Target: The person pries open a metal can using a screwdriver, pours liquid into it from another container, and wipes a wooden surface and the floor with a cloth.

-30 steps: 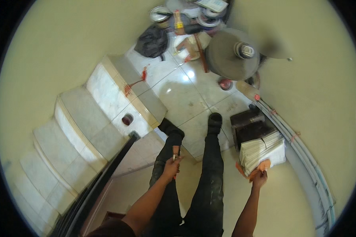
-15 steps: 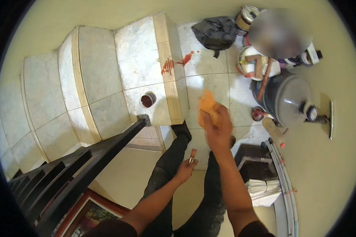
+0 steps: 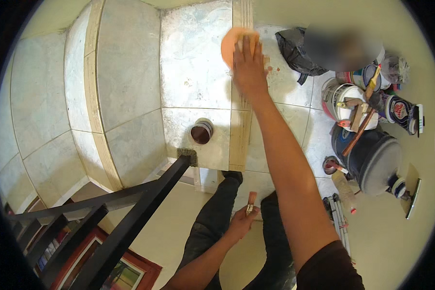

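Observation:
At the far edge of the stair landing, my right hand (image 3: 249, 72) presses an orange cloth (image 3: 231, 46) onto the beige edge strip (image 3: 240, 140). Its fingers are stretched over the cloth, and the surface beneath is hidden. Small red spots (image 3: 278, 69) show on the tile right beside it. Closer in, my left hand (image 3: 241, 224) is closed round a paintbrush (image 3: 251, 203), bristles up, held over the gap between my legs. A small can with dark reddish-brown contents (image 3: 201, 132) stands on the landing, left of my right forearm.
A black metal railing (image 3: 145, 212) rises from the landing's corner, with steps to the left. On the right are a black bag (image 3: 295, 50), a white bucket (image 3: 340, 99) with tools across it, a large dark drum (image 3: 372, 159) and a small cup with a brush (image 3: 330, 165).
My right hand has carried the orange cloth forward and left, down onto the edge strip over the red smear. The left hand keeps the brush. The whole view has shifted.

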A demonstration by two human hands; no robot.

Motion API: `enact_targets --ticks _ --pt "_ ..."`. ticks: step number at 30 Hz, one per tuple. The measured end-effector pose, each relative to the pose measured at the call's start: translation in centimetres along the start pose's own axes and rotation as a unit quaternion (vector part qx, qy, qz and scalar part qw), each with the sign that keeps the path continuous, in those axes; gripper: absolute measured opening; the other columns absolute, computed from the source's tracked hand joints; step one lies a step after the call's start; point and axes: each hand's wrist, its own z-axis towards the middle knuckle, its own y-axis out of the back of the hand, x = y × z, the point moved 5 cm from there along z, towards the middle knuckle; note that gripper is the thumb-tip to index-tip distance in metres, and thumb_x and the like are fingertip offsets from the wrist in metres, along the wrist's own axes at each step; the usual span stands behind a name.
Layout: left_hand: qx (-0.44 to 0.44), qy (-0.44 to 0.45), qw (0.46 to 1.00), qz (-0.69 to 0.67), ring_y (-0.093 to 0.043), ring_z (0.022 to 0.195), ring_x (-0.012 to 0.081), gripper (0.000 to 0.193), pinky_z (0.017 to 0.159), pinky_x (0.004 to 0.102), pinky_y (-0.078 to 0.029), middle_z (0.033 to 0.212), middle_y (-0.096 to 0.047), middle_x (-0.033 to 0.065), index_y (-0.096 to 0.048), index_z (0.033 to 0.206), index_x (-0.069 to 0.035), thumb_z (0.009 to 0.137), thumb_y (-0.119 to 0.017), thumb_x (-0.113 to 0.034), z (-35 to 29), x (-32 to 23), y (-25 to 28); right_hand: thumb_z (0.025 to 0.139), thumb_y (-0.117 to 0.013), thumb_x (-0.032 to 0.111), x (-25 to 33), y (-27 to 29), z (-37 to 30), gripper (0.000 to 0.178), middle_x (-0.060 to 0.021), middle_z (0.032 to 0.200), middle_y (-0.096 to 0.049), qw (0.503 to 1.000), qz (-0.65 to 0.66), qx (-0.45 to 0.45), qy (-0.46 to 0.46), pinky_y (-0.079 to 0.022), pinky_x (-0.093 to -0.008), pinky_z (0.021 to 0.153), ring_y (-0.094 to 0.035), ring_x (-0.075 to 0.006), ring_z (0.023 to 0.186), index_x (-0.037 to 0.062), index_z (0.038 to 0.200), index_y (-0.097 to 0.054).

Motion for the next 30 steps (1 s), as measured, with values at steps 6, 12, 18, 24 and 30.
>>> enact_targets --ticks 6,12,18,24,30 --pt "-0.003 0.033 0.996 -0.084 -0.047 0.062 0.0067 0.035 0.059 0.028 -0.044 0.074 -0.051 -0.0048 -0.071 0.12 -0.008 0.111 -0.066 -0.042 0.5 0.0 -1.3 0.1 -0.057 0.004 4.4 3.7 -16.5 0.057 -0.0337 0.173 -0.029 0.986 0.083 0.14 -0.031 -0.029 -0.0633 0.13 -0.026 -0.0571 0.16 -0.0071 0.155 -0.048" --pt "0.019 0.006 1.0 -0.017 -0.051 0.062 0.0067 0.036 0.053 0.0278 -0.043 0.078 -0.054 -0.0037 -0.07 0.126 -0.008 0.113 -0.063 -0.041 0.7 1.4 -2.1 0.108 -0.052 0.006 -0.3 -0.3 -9.4 0.056 -0.0391 0.162 -0.041 0.925 0.277 0.077 -0.25 -0.048 -0.0539 0.117 -0.048 -0.0573 0.143 -0.0099 0.159 -0.036" --pt "-0.015 0.03 0.999 -0.02 -0.048 0.06 0.0071 0.035 0.046 0.0263 -0.036 0.076 -0.053 -0.0026 -0.066 0.135 -0.009 0.112 -0.06 -0.034 1.0 0.2 -0.9 0.103 -0.062 0.012 2.4 3.5 -14.8 0.037 -0.035 0.133 -0.065 0.895 0.252 0.073 -0.361 -0.057 -0.0555 0.098 -0.067 -0.0517 0.118 -0.0038 0.136 -0.057" --pt "0.038 -0.062 0.997 0.038 -0.046 0.06 0.0072 0.033 0.051 0.0284 -0.039 0.073 -0.051 -0.0034 -0.068 0.13 -0.01 0.111 -0.065 -0.037 1.2 -2.6 -1.0 0.098 -0.069 0.022 -1.2 0.0 -6.1 0.024 -0.0296 0.096 -0.075 0.903 0.191 -0.075 -0.376 -0.058 -0.0586 0.081 -0.073 -0.052 0.091 -0.0009 0.104 -0.07" --pt "0.025 -0.023 0.998 0.049 -0.048 0.067 0.007 0.036 0.061 0.0288 -0.044 0.08 -0.055 -0.0053 -0.07 0.129 -0.01 0.108 -0.072 -0.039 0.9 -4.5 -0.2 0.11 -0.051 0.008 -13.4 -0.1 -4.4 0.024 -0.0154 0.088 -0.074 0.786 0.463 -0.158 -0.379 -0.056 -0.0362 0.063 -0.072 -0.0201 0.069 -0.0054 0.12 -0.068"
